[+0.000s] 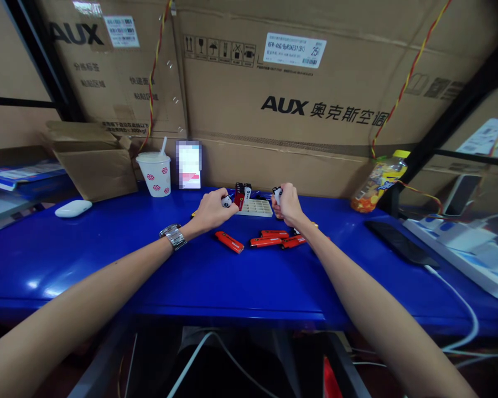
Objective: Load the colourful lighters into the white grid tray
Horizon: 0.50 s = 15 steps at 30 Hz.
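My left hand (211, 212), a metal watch on its wrist, is closed on a white lighter (226, 202) at the left end of a pale slotted tray (257, 208). Dark, red and white lighters (243, 194) stand upright in the tray's left part, close to my left fingertips. To the right of the tray my right hand (289, 203) is closed round another white lighter (278, 193), its top showing above the fingers. Nearer to me lie several red lighters; a single red lighter (229, 242) rests apart from the group (269, 241). Some lie partly behind my right forearm.
A paper cup with a straw (154, 176), a lit phone (189, 165), a white earbud case (73, 208) and a paper bag (93, 166) stand at left. At right are a drink bottle (379, 182), a dark phone on a cable (400, 243) and a power strip (460, 260). Large cartons (232, 110) wall the back.
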Motion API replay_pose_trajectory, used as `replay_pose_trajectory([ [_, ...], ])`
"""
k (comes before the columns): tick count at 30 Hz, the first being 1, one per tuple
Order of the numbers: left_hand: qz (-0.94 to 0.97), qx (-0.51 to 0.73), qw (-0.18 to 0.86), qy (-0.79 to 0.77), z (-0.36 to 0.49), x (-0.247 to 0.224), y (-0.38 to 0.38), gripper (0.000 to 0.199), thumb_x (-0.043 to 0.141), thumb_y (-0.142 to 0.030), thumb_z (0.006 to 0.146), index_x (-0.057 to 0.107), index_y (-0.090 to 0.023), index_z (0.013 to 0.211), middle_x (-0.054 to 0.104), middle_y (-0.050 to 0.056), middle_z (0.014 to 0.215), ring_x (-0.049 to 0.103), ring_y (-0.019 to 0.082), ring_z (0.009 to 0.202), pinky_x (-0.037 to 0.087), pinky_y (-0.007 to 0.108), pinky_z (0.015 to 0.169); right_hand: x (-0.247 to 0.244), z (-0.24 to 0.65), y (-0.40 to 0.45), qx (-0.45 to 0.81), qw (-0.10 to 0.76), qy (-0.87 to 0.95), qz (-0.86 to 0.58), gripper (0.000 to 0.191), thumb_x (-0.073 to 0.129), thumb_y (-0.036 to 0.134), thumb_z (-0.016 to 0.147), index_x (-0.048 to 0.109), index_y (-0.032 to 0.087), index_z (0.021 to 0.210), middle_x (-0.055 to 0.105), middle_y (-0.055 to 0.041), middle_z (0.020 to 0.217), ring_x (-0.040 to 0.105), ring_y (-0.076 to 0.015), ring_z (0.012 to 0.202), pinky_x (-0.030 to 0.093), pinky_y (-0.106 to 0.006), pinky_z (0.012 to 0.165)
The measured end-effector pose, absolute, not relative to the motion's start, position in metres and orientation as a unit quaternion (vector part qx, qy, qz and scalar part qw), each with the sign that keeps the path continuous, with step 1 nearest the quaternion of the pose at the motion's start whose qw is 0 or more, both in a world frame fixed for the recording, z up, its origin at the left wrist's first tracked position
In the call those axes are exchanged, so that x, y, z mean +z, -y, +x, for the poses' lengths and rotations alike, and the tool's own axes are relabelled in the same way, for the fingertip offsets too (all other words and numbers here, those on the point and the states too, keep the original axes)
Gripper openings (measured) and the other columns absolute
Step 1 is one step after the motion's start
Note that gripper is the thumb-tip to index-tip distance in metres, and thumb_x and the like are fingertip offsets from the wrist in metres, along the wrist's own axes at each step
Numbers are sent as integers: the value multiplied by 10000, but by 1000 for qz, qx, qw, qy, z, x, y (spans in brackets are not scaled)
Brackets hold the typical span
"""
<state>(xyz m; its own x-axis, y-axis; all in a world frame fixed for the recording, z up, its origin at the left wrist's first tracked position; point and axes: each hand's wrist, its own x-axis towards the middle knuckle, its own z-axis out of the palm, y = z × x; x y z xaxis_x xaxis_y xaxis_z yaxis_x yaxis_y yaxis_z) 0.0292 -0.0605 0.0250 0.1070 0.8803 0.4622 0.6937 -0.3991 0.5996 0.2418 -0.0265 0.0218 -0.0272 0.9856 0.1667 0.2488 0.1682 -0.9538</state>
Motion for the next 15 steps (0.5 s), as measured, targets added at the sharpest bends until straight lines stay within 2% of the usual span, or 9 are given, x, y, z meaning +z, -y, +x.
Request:
replay_pose_trajectory([
  [5, 736, 398, 117, -535, 30, 27, 62, 223, 591, -260, 664, 386, -214, 590, 467, -24, 549, 389, 118, 530, 241, 301, 521, 26, 239, 31, 408, 522, 532, -527, 408, 296, 470, 889, 399, 230, 577, 297, 46, 379, 209, -77, 319, 162, -218, 321],
  [11, 732, 401, 124, -536, 29, 25, 63, 246, 591, -311, 704, 400, -207, 590, 476, -25, 555, 410, 117, 540, 253, 286, 532, 28, 242, 31, 447, 512, 507, -531, 491, 286, 577, 884, 409, 227, 564, 291, 46, 359, 214, -81, 305, 143, -232, 316],
  [13, 734, 404, 118, -533, 28, 23, 62, 288, 597, -379, 735, 416, -203, 596, 487, -20, 560, 417, 118, 543, 252, 283, 534, 25, 242, 29, 440, 522, 519, -515, 496, 347, 620, 864, 427, 221, 579, 309, 48, 375, 249, -82, 316, 181, -230, 318],
  [15, 738, 404, 117, -528, 28, 21, 61, 339, 599, -459, 759, 432, -203, 614, 503, -13, 567, 427, 121, 544, 252, 280, 532, 21, 241, 26, 428, 534, 539, -490, 480, 413, 635, 846, 460, 212, 625, 370, 41, 421, 331, -91, 352, 279, -232, 342],
])
